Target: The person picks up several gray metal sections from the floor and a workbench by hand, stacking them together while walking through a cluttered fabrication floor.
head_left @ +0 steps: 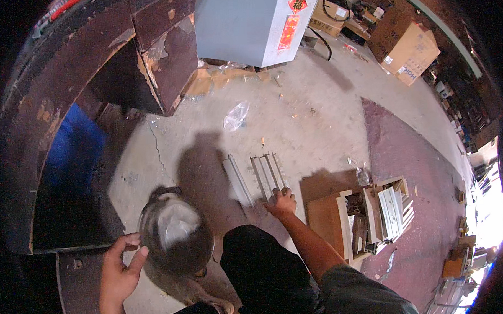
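Note:
Several long pale metal strips lie side by side on the floor in front of me. A single wider strip lies at a slant just left of them. My right hand reaches down to the near ends of the group, its fingers bent around them. My left hand is raised at the left, thumb and fingers apart, with nothing between them. Beside it stands a round, shiny dark thing like a stool seat, with a bright glare on top. Whether the fingertips touch its edge, I cannot tell.
An open cardboard box full of strips and pieces stands at the right. Clear plastic wrap lies on the floor ahead. A worn dark desk curves along the left. Behind are a grey cabinet and a carton.

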Motion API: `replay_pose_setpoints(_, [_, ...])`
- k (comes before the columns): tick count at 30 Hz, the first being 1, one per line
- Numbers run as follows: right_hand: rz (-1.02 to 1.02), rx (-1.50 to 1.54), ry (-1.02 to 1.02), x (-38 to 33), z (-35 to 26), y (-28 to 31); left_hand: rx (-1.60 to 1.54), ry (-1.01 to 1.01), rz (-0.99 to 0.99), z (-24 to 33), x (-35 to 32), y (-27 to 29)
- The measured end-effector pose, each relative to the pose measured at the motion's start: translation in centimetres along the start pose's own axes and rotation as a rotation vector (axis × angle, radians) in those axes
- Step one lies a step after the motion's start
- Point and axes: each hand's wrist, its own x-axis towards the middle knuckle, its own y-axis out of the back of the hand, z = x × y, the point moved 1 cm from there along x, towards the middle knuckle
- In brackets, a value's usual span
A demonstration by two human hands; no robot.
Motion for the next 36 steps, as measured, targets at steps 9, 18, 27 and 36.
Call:
replay_pose_setpoints(9, [0.096,-0.028,0.019,1.2,-0.3,-0.6,-0.018,0.046,-0.012,0.1,-0.3,0.0])
replay_pose_setpoints(18, [-0.266,0.912,-0.195,8.0,3.1,-0.1,0.011,-0.054,0.017,1.0,0.1,-0.4])
replay_pose_setpoints(27, [-0.639,1.216,-0.313,5.8,-2.9,10.4,0.034,-0.109,-0.005,1.3,0.4,-0.2])
replay_pose_setpoints(36, [-0.676,1.098,-0.052,1.9,-11.9,13.9,0.098,-0.213,0.080,1.0,0.3,1.2])
